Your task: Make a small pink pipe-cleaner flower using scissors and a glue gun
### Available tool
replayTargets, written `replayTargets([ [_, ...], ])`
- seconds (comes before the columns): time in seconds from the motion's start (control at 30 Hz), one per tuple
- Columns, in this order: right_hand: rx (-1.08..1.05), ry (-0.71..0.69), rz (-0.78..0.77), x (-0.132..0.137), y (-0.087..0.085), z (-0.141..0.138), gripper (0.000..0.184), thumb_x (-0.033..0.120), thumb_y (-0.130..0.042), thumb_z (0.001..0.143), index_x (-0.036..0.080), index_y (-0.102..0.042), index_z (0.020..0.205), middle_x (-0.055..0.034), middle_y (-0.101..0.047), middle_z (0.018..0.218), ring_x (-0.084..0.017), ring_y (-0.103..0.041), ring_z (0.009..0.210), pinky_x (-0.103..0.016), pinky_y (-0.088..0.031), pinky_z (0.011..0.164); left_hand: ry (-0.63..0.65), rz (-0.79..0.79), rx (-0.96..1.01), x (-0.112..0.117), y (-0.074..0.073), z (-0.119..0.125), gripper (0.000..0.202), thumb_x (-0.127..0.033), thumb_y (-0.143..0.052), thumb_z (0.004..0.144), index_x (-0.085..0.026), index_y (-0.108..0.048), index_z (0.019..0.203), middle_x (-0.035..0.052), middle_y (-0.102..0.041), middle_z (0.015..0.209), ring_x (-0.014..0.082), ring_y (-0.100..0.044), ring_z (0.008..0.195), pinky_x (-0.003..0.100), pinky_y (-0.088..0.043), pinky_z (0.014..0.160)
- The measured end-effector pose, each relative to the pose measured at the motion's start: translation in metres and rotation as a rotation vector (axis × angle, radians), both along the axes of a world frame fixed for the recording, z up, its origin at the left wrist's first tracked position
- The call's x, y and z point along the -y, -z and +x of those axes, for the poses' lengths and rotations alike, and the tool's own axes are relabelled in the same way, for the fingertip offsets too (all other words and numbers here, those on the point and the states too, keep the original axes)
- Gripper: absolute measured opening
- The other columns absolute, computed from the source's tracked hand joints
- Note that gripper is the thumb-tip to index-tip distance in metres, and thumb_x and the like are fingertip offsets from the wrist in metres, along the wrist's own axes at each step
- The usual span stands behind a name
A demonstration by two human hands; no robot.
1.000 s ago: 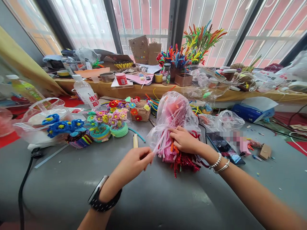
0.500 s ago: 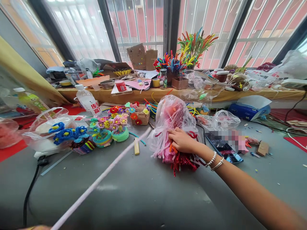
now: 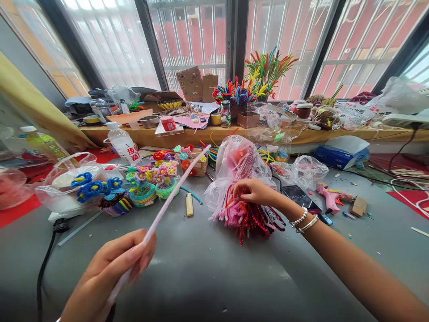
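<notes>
Grey tabletop (image 3: 187,277) beneath probable pipe cleaner (image 3: 168,203)

Lighter (image 3: 189,206) left of plastic bag (image 3: 238,154), phone (image 3: 299,197) right.

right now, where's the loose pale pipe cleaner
In the head view, the pale pipe cleaner is in the left hand, left of the plastic bag.

From my end I can see the right hand (image 3: 253,192) is bare, with a silvery beaded bracelet (image 3: 298,217) at the wrist and a slim silvery bangle (image 3: 309,224) just behind it. Left hand (image 3: 125,261) is bare too, plus some dark bit (image 3: 111,312) at the wrist, mostly cut off.
</notes>
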State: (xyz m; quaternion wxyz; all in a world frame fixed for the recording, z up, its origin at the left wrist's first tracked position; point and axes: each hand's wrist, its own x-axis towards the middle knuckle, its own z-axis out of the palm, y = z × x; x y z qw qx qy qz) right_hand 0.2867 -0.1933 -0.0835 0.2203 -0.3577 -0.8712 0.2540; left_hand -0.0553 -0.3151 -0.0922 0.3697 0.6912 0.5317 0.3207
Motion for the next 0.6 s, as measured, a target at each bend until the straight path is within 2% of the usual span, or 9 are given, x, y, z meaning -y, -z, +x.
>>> replayTargets([
  [0.07, -0.089, -0.011, -0.053, 0.010, -0.010, -0.001, 0.004, 0.018, -0.055, 0.073, 0.014, -0.058, 0.073, -0.0025, -0.063, 0.078, -0.011, -0.056, 0.072, -0.023, -0.042, 0.069, -0.085, -0.030, 0.085, -0.010, -0.033, 0.044, 0.034, -0.038, -0.035, 0.079, -0.020, -0.046, 0.053, -0.0014, -0.041, 0.051, 0.0106, -0.036, 0.046, 0.023, -0.033, 0.044],
  [0.13, -0.175, -0.009, -0.099, 0.025, -0.020, -0.004, 0.009, 0.023, -0.057, 0.073, 0.015, -0.058, 0.072, -0.0018, -0.062, 0.075, -0.011, -0.055, 0.070, -0.024, -0.042, 0.068, -0.075, -0.019, 0.109, -0.014, -0.046, 0.070, 0.032, -0.040, -0.037, 0.078, -0.020, -0.049, 0.056, -0.0022, -0.040, 0.050, 0.0098, -0.034, 0.045, 0.022, -0.031, 0.042],
  [0.23, -0.325, 0.030, -0.192, 0.049, -0.026, -0.013, 0.014, 0.029, -0.060, 0.071, 0.016, -0.059, 0.074, -0.0010, -0.060, 0.071, -0.010, -0.052, 0.066, -0.023, -0.041, 0.063, 0.152, -0.113, 0.040, -0.019, -0.039, 0.086, 0.029, -0.041, -0.040, 0.077, -0.019, -0.055, 0.066, -0.0023, -0.043, 0.051, 0.0102, -0.038, 0.047, 0.021, -0.033, 0.045],
  [0.3, -0.452, 0.012, -0.343, 0.062, -0.022, -0.021, 0.029, 0.032, -0.064, 0.068, 0.016, -0.057, 0.092, -0.0001, -0.059, 0.071, -0.009, -0.051, 0.060, -0.021, -0.040, 0.055, 0.294, -0.161, -0.009, -0.025, -0.029, 0.093, 0.029, -0.040, -0.039, 0.078, -0.018, -0.057, 0.070, -0.0024, -0.044, 0.053, 0.0099, -0.040, 0.050, 0.021, -0.034, 0.048],
  [0.37, -0.548, 0.009, -0.458, 0.069, -0.014, -0.028, 0.031, 0.035, -0.055, 0.075, 0.016, -0.055, 0.098, 0.0026, -0.053, 0.061, -0.007, -0.046, 0.050, -0.019, -0.034, 0.044, 0.382, -0.192, -0.047, -0.031, -0.022, 0.099, 0.030, -0.039, -0.038, 0.080, -0.017, -0.057, 0.072, -0.0028, -0.043, 0.055, 0.0092, -0.041, 0.051, 0.020, -0.034, 0.049],
  [0.47, -0.672, 0.002, -0.498, 0.073, -0.004, -0.031, 0.029, 0.037, -0.041, 0.083, 0.015, -0.059, 0.084, 0.0023, -0.049, 0.058, -0.005, -0.041, 0.043, -0.018, -0.031, 0.040, 0.427, -0.222, -0.076, -0.039, -0.017, 0.107, 0.031, -0.040, -0.037, 0.081, -0.016, -0.057, 0.074, -0.0043, -0.040, 0.053, 0.0079, -0.038, 0.050, 0.018, -0.031, 0.047],
  [0.6, -0.886, 0.052, -0.508, 0.073, -0.001, -0.017, 0.026, 0.036, -0.043, 0.083, 0.016, -0.058, 0.076, 0.0004, -0.054, 0.061, -0.007, -0.046, 0.047, -0.020, -0.035, 0.044, 0.385, -0.235, -0.075, -0.043, -0.017, 0.105, 0.033, -0.042, -0.038, 0.080, -0.015, -0.056, 0.072, -0.0053, -0.036, 0.051, 0.0073, -0.034, 0.048, 0.018, -0.029, 0.044],
])
